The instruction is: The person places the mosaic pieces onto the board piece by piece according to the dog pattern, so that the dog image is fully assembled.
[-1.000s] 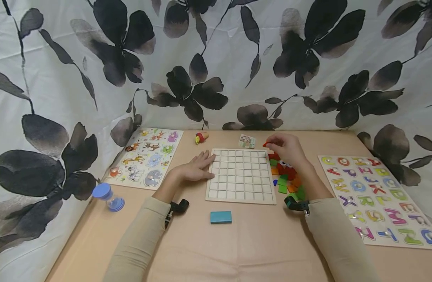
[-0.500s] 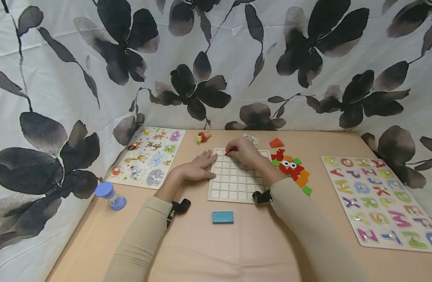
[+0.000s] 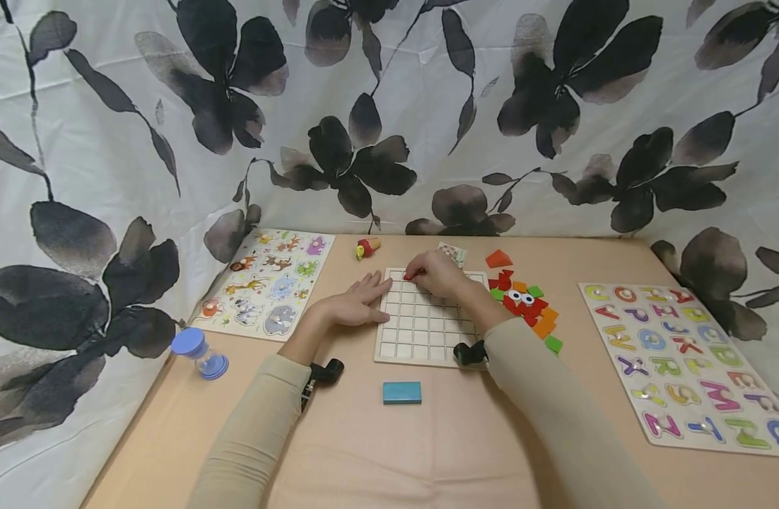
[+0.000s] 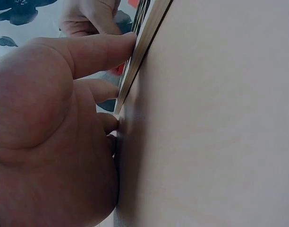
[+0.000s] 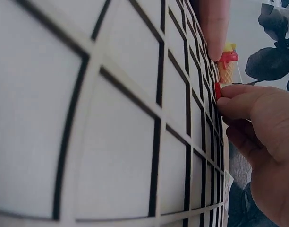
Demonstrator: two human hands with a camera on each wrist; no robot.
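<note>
A pale grid board (image 3: 405, 336) lies on the table, divided into square cells. My left hand (image 3: 348, 305) rests at its left side with fingers extended; in the left wrist view the hand (image 4: 45, 118) has a fingertip against the board's edge (image 4: 147, 38). Over the far rows, my right hand (image 3: 442, 274) pinches a small red tile (image 3: 408, 277). The right wrist view shows this red tile (image 5: 218, 90) between thumb and finger of the right hand (image 5: 272, 137), held at the grid surface. Whether it sits inside a cell cannot be told.
Several red, orange and green tiles (image 3: 545, 326) lie heaped right of the board, with a pair of eye pieces. A patterned card (image 3: 453, 252), ice-cream toy (image 3: 367, 247), teal block (image 3: 402, 393), sand timer (image 3: 201, 353), animal puzzle (image 3: 262, 286) and letter puzzle (image 3: 698, 360) lie around.
My right hand has moved left from beside the tile heap to the board's far rows, carrying the red tile. Over the last half second it has barely shifted. The left hand stays put.
</note>
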